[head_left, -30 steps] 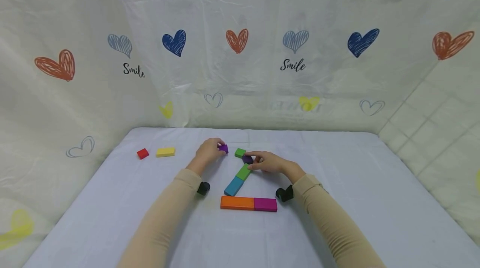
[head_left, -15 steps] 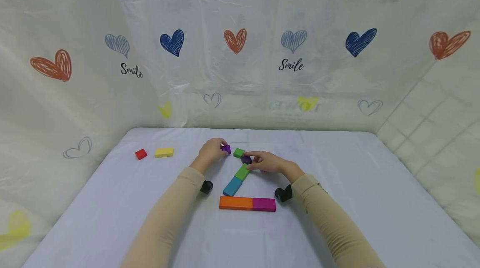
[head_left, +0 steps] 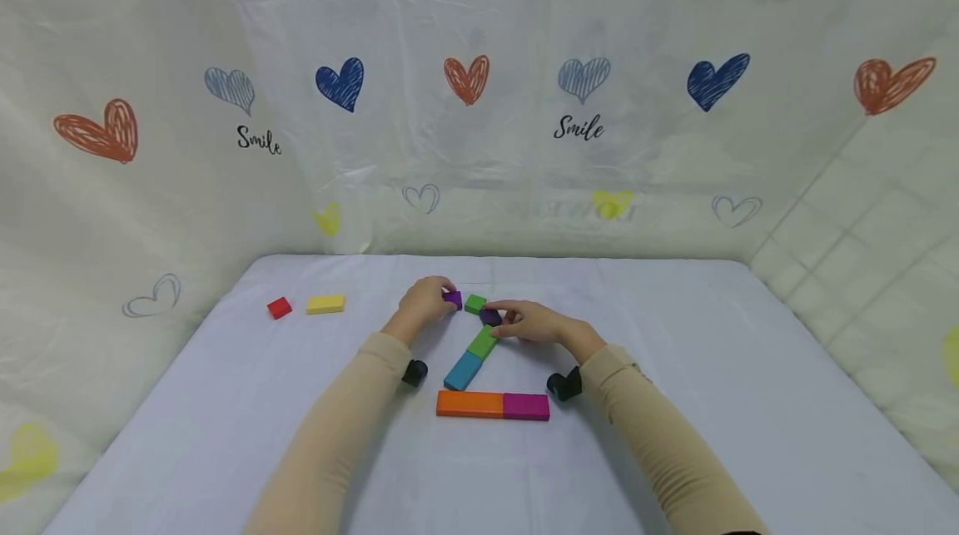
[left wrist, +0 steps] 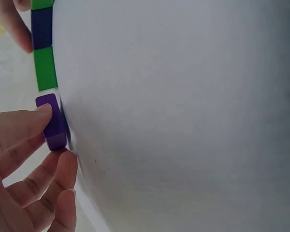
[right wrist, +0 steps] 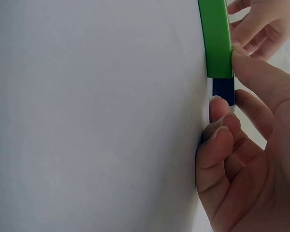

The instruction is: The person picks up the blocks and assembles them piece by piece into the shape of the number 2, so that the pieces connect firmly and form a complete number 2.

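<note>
My left hand point(head_left: 423, 302) pinches a purple block point(left wrist: 54, 125) between thumb and fingers, a narrow gap from the end of a small green block point(left wrist: 46, 69). Beyond that, a dark purple block point(head_left: 490, 318) adjoins the green one. My right hand point(head_left: 535, 323) holds at the dark block, index finger along its far side and thumb at a second green block point(right wrist: 217, 41). Curled fingers of that hand partly hide the dark block in the right wrist view. A blue block point(head_left: 463, 370) continues the slanting row toward me.
Nearer me lie an orange block point(head_left: 469, 403) and a magenta block point(head_left: 526, 407), end to end. A red block point(head_left: 280, 307) and a yellow block point(head_left: 325, 304) sit at the back left of the white-covered table point(head_left: 697, 385). A printed curtain point(head_left: 524, 27) hangs behind.
My left hand has shifted slightly right with the purple block, bringing it closer to the small green block. My right hand stays at the dark block. The head view has turned a little.
</note>
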### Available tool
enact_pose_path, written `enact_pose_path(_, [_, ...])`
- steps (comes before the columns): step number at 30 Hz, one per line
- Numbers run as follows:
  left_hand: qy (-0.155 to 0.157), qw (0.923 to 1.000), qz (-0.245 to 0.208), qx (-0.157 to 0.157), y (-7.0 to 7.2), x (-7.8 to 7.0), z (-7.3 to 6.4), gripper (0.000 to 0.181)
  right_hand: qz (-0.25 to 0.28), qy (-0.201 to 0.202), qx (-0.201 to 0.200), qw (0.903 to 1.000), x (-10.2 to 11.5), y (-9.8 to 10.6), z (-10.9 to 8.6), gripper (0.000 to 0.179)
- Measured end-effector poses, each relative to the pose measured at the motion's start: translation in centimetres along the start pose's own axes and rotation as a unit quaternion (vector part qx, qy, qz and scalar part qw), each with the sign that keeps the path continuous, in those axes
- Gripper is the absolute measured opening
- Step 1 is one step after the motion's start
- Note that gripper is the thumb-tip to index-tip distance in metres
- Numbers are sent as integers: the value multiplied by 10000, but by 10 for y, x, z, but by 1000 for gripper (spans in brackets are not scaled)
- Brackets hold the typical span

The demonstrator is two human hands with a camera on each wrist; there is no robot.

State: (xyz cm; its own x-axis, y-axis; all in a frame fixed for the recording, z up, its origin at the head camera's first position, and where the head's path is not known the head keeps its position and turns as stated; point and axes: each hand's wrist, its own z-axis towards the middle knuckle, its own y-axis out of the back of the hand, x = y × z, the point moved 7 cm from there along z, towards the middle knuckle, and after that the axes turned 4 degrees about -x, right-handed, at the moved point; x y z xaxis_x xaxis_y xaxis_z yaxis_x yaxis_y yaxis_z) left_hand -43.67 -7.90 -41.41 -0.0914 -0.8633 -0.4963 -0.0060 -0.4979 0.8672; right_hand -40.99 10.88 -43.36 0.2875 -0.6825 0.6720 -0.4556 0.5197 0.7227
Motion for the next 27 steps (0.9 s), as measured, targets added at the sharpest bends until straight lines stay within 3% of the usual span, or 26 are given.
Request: enact_pose_path(27, [85,9999,40,88,-4,-3,1,32,-7,35,21,10000,1,0,0,60])
